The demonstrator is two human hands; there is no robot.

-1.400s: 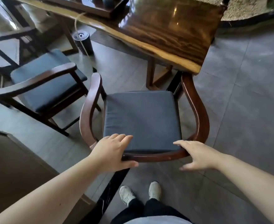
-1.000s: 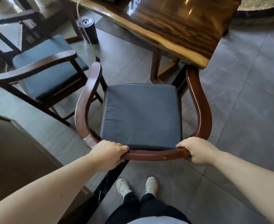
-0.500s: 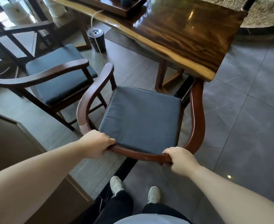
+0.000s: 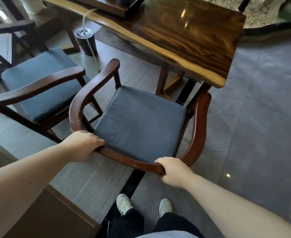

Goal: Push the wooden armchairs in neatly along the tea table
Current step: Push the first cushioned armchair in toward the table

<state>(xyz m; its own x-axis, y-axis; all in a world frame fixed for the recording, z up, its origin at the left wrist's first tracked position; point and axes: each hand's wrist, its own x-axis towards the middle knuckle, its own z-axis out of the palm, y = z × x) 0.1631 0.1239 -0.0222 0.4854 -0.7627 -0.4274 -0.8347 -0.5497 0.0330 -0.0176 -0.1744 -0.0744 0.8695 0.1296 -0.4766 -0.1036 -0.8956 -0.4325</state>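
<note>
A wooden armchair with a curved back rail and a dark grey seat cushion stands in front of me, facing the tea table. Its right armrest tip is under the table's near corner; its left armrest tip stands clear of the table edge. My left hand grips the back rail at its left bend. My right hand grips the same rail further right. A second armchair with the same cushion stands to the left, angled and further from the table.
A black cylindrical bin with a yellowish hose running into it stands on the floor by the table. A dark tray lies on the table. A brown cabinet corner is at lower left. My feet stand on grey tiles.
Both hands went from resting open on the back rail to gripping it. The chair has turned, its front swinging right toward the table corner, and my view has shifted.
</note>
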